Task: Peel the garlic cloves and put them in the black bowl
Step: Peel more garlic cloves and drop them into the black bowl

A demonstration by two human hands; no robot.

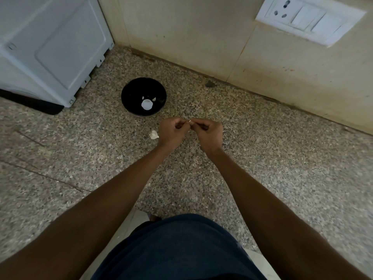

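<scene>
Speckled granite counter [262, 158] carried everything. Over it the left hand [173, 131] and right hand [209, 132] met, fingers curled, pinching a garlic clove [190, 121] between them; only a pale sliver showed. A white scrap [154, 135], hard to identify, lay just left. Farther back, the black bowl [143, 96] held small white pieces.

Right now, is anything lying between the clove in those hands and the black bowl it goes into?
Nothing visible. Both hands, left and right, pinch the clove just in front of the black bowl; only bare counter lies between. The garlic piece sits off to the left.
</scene>
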